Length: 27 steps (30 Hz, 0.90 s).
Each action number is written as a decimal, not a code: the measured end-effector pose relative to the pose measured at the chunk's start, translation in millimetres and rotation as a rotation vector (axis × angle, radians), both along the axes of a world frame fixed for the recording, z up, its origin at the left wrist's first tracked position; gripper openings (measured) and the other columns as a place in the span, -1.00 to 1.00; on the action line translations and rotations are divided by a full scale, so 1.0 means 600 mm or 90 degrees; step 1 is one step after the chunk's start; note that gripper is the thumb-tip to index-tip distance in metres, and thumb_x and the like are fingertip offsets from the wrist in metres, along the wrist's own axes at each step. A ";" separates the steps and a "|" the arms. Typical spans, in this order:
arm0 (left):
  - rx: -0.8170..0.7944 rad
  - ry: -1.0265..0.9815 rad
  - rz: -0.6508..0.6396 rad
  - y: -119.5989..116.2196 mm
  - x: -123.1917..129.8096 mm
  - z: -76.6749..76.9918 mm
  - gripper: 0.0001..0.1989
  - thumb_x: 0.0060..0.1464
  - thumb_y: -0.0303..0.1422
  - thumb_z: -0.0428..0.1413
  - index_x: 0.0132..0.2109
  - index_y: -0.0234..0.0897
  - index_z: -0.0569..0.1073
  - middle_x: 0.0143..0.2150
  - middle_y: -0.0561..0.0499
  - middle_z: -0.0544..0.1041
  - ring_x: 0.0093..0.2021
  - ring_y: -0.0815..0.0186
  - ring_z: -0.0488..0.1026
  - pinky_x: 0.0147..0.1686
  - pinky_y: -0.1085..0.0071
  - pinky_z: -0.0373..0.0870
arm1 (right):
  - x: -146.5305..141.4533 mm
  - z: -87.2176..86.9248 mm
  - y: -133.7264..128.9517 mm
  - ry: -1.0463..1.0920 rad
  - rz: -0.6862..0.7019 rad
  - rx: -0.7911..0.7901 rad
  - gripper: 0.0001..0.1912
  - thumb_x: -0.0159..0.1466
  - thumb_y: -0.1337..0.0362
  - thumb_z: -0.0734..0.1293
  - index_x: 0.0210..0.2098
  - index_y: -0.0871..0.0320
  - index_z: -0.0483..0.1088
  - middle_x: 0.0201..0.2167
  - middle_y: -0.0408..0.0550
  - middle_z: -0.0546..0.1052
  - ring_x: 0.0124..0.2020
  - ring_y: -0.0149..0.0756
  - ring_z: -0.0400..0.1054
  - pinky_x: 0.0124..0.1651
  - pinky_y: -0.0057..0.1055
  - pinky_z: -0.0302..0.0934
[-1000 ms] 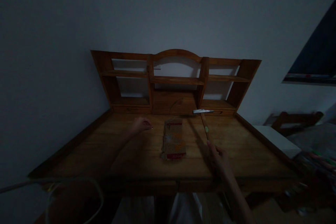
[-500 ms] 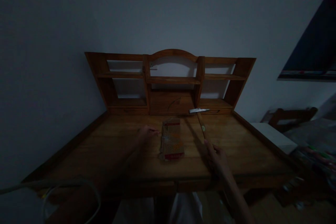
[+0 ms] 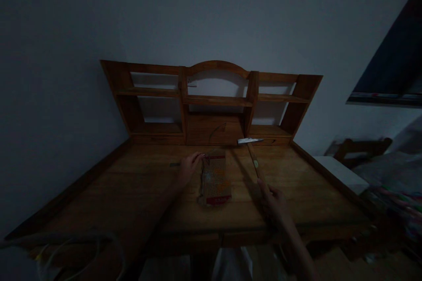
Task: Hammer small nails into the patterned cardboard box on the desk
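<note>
A hammer [image 3: 253,154] with a pale metal head and wooden handle is in my right hand [image 3: 273,198], whose fingers are wrapped round the handle's lower end. Its head is raised over the back right of the desk. A flat brown cardboard piece [image 3: 216,180] with red bands and orange print lies on the desk in the middle. At its upper left corner is my left hand [image 3: 191,164], fingers pinched together; whatever is between the fingertips is too small and dark to make out.
The wooden desk [image 3: 138,184] has a shelf unit [image 3: 216,101] along its back edge. A small dark flat strip [image 3: 174,164] lies left of my left hand. Pale cables [image 3: 108,239] hang at the lower left. Right of the desk are a white surface [image 3: 339,173] and a chair [image 3: 362,149].
My left hand has moved up and right to the cardboard's upper left corner. The dark strip on the desk now shows. My right hand still holds the hammer in nearly the same place.
</note>
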State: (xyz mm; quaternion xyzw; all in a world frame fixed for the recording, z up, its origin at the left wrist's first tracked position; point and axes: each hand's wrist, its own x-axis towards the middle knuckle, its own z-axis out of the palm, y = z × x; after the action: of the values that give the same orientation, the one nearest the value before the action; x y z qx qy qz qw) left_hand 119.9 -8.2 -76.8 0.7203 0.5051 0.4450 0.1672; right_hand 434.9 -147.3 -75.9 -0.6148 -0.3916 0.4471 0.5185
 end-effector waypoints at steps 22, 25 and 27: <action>-0.066 0.002 -0.080 -0.018 0.016 -0.011 -0.76 0.07 -0.15 0.12 -0.25 -0.21 0.52 -0.32 0.03 0.59 -0.35 0.32 0.50 -0.34 0.46 0.36 | -0.005 0.016 -0.006 -0.023 0.019 -0.026 -0.49 0.07 -0.21 0.33 -0.51 0.13 0.23 -0.75 -0.34 0.07 -0.78 -0.55 -0.06 -0.77 -0.59 -0.19; -0.054 0.025 -0.068 -0.023 0.016 -0.006 -0.77 0.08 -0.15 0.12 -0.24 -0.19 0.53 -0.30 0.05 0.60 -0.35 0.32 0.50 -0.32 0.45 0.35 | -0.004 0.014 -0.004 -0.028 0.006 -0.041 -0.50 0.06 -0.20 0.34 -0.49 0.14 0.25 -0.76 -0.33 0.08 -0.78 -0.54 -0.04 -0.77 -0.59 -0.19; -0.055 0.033 -0.063 -0.027 0.017 -0.001 -0.78 0.08 -0.16 0.12 -0.24 -0.18 0.53 -0.30 0.05 0.60 -0.36 0.33 0.49 -0.34 0.46 0.34 | -0.004 0.015 -0.003 -0.021 0.007 -0.050 -0.50 0.05 -0.21 0.34 -0.48 0.13 0.26 -0.77 -0.34 0.08 -0.79 -0.53 -0.04 -0.78 -0.59 -0.18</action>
State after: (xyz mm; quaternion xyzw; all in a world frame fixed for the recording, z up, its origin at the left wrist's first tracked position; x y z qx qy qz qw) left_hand 130.2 -24.2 -77.4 0.7479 0.4914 0.3954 0.2069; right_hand 432.5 -148.9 -67.0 -0.6395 -0.3854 0.4547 0.4854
